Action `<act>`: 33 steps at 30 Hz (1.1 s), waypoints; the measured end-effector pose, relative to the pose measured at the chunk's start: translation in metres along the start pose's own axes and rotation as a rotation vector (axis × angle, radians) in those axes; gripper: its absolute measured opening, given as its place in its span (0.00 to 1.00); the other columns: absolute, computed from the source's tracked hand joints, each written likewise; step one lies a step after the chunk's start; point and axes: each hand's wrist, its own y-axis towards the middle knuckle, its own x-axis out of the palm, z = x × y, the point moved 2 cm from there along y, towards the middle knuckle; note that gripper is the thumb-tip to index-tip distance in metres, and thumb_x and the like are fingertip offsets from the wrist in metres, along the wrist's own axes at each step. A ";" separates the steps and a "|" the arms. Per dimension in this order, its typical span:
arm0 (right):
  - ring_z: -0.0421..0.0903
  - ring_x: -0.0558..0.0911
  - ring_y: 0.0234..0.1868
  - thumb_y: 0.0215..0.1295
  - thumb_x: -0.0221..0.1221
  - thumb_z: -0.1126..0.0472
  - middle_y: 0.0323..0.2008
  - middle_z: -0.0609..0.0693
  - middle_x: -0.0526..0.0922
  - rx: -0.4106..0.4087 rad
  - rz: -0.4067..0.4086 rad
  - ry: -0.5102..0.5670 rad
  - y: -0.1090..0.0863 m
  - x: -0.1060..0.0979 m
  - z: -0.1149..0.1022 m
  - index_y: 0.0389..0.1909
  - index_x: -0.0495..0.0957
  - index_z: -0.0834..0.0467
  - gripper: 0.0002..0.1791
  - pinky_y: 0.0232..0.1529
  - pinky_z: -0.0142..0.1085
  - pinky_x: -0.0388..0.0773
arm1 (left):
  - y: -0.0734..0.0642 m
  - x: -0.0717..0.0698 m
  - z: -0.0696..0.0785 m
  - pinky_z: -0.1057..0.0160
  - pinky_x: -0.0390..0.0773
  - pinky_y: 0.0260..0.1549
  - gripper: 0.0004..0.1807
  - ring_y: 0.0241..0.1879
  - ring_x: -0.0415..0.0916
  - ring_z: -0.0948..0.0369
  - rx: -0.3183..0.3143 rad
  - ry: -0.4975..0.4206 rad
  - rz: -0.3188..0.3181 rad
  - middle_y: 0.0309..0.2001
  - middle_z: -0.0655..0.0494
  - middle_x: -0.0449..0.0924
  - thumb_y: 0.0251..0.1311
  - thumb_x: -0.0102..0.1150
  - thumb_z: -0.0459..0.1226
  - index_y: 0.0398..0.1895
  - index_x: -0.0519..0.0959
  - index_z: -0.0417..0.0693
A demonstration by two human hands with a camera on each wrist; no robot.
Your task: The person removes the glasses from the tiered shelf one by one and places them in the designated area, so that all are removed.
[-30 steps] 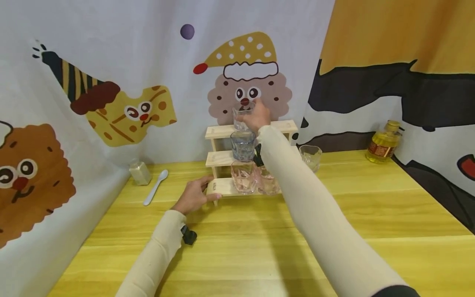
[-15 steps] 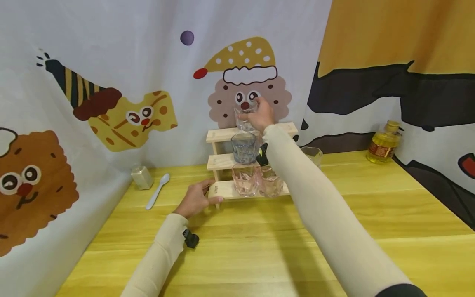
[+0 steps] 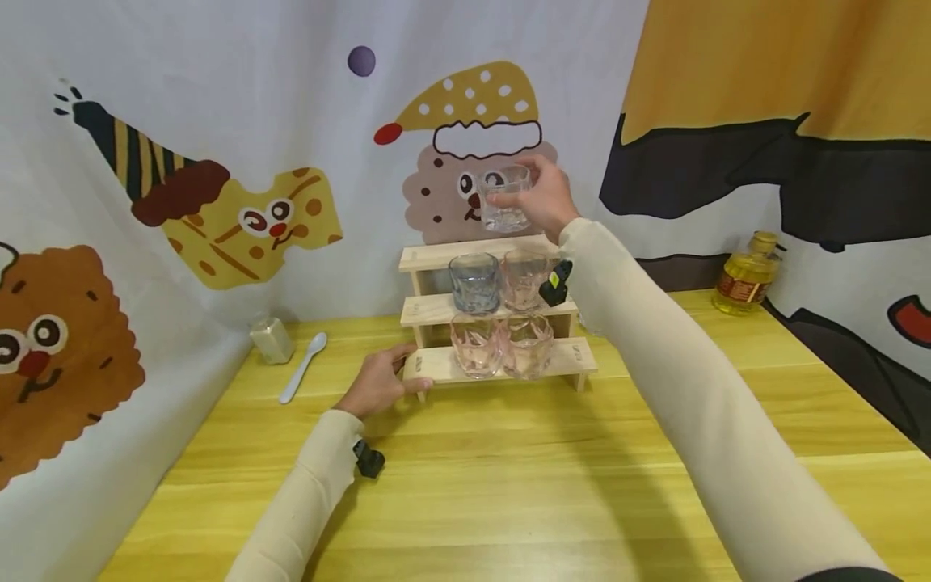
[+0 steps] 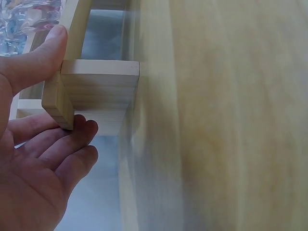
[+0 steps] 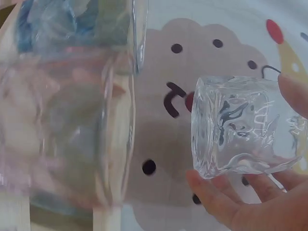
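Note:
A three-tier wooden stand (image 3: 432, 365) stands against the backdrop. My left hand (image 3: 374, 384) grips the left end of its lowest tier, thumb on the upper side; the left wrist view shows the curled fingers (image 4: 72, 144) beneath the board. Above the top tier, my right hand (image 3: 550, 198) holds a clear glass (image 3: 503, 212) between thumb and fingers. The right wrist view shows that glass (image 5: 240, 127) apart from the tier. On the middle tier sit a blue glass (image 3: 474, 283) and a pink glass (image 3: 522, 279). Two pink glasses (image 3: 476, 347) share the lowest tier, side by side.
Left of the stand lie a white spoon (image 3: 301, 370) and a small jar (image 3: 272, 339). An oil bottle (image 3: 746, 275) stands at the back right. Another glass (image 3: 591, 321) beside the stand is mostly hidden by my right sleeve. A printed cloth (image 3: 291, 105) hangs behind.
My right hand has lifted the clear glass from about the top tier's level, up and to the right. The pink glasses are less covered by the sleeve. My left hand keeps its place.

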 end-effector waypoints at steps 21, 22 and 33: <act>0.45 0.72 0.48 0.62 0.69 0.48 0.66 0.52 0.67 0.017 0.040 -0.101 -0.051 -0.090 0.057 0.76 0.59 0.50 0.45 0.46 0.40 0.75 | 0.001 -0.001 -0.001 0.48 0.76 0.64 0.42 0.69 0.71 0.45 0.006 -0.008 0.005 0.70 0.39 0.70 0.59 0.72 0.45 0.73 0.66 0.40; 0.45 0.71 0.48 0.62 0.69 0.47 0.67 0.52 0.67 0.020 0.048 -0.107 -0.053 -0.094 0.061 0.76 0.59 0.50 0.45 0.46 0.39 0.75 | 0.000 -0.001 -0.001 0.48 0.76 0.64 0.42 0.69 0.70 0.44 0.003 -0.011 0.005 0.70 0.39 0.70 0.59 0.72 0.45 0.73 0.66 0.40; 0.49 0.69 0.54 0.63 0.67 0.44 0.69 0.55 0.63 0.098 0.103 -0.134 -0.068 -0.125 0.106 0.77 0.56 0.51 0.47 0.52 0.43 0.75 | 0.000 -0.001 -0.001 0.47 0.76 0.64 0.42 0.69 0.70 0.43 0.007 0.005 0.004 0.71 0.38 0.69 0.60 0.71 0.47 0.74 0.66 0.41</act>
